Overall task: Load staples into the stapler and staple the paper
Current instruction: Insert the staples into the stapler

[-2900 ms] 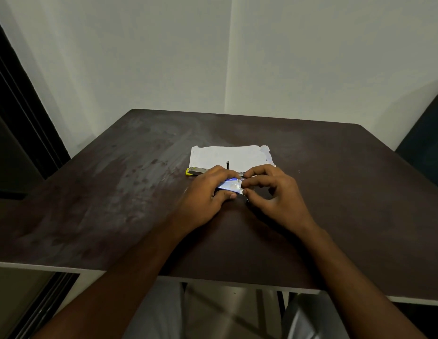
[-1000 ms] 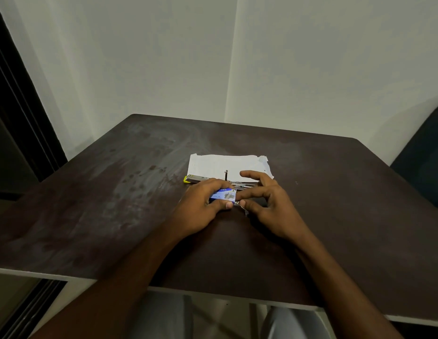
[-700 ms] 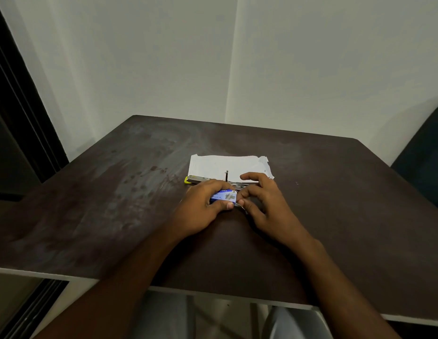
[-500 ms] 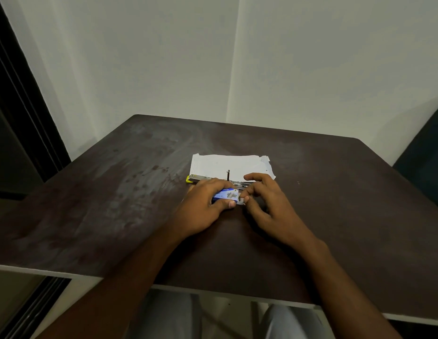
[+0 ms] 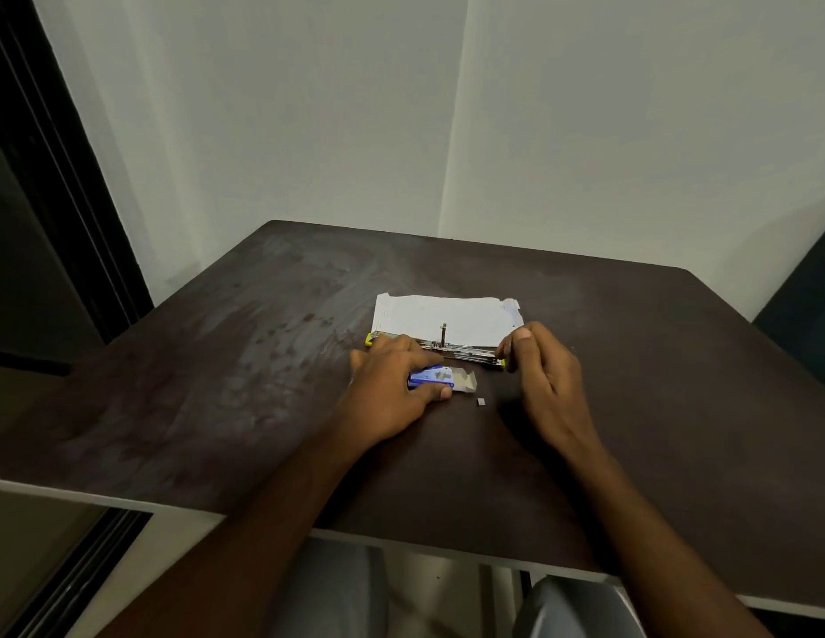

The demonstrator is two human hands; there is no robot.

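Note:
A white paper sheet [image 5: 447, 315] lies on the dark table [image 5: 217, 384]. Along its near edge the metal stapler [image 5: 465, 352] lies opened out flat, with yellow ends and a small post standing up. My left hand [image 5: 387, 398] grips the small blue staple box [image 5: 432, 377], whose white end flap hangs open to the right. My right hand [image 5: 539, 375] is beside the stapler's right end, thumb and forefinger pinched on a small strip of staples that is mostly hidden. A tiny staple piece [image 5: 481, 401] lies loose on the table between my hands.
The table stands in a room corner with pale walls behind. A dark door frame [image 5: 56, 177] is at the left, and a dark chair back [image 5: 806, 324] at the right edge. My knees show below the table's near edge.
My right hand has drawn away from the staple box to the right end of the stapler. The box flap now hangs open, and a small staple piece lies on the table.

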